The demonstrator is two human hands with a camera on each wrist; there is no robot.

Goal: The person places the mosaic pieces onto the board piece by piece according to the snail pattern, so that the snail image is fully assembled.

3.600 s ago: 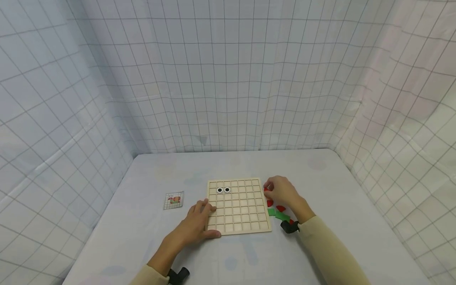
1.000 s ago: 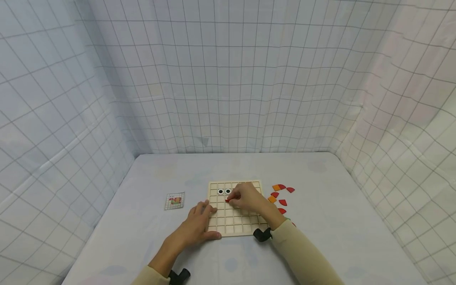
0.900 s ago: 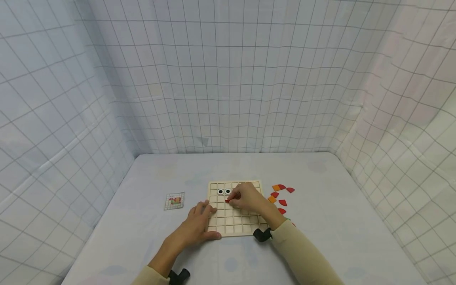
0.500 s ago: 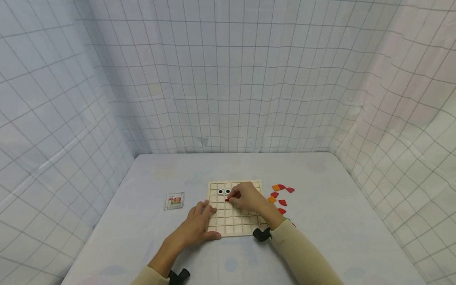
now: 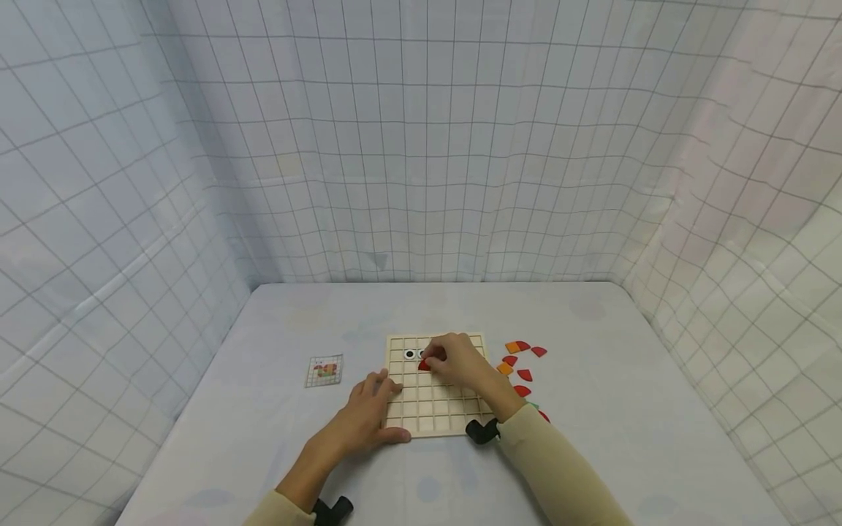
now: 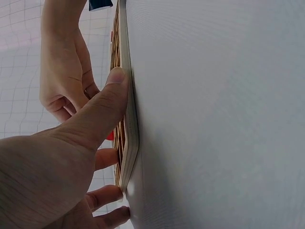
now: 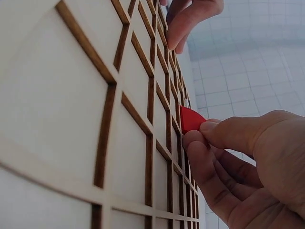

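A wooden grid board (image 5: 421,424) lies on the table, with two round eye tiles (image 5: 410,354) set side by side in an upper row, the right one partly covered by fingers. My right hand (image 5: 458,363) pinches a red quarter-circle tile (image 7: 190,119) between thumb and index finger, just below the eye tiles. In the right wrist view the tile stands tilted, one edge at the grid's ribs. My left hand (image 5: 368,416) rests spread over the board's near left corner. Its thumb (image 6: 107,102) lies along the front edge, the other fingers over the left side.
Right of the board lie loose pieces: several red quarter-circles (image 5: 524,375), orange squares (image 5: 505,369) and a green piece mostly hidden by the right forearm. A small picture card (image 5: 324,371) with a coloured figure on a grid lies to the left. Grid-patterned curtains (image 5: 421,146) enclose the table.
My right hand has come from the pieces at the right to the board with a red tile. Over the last half second the tile has turned, showing more of its face. The left hand stays.
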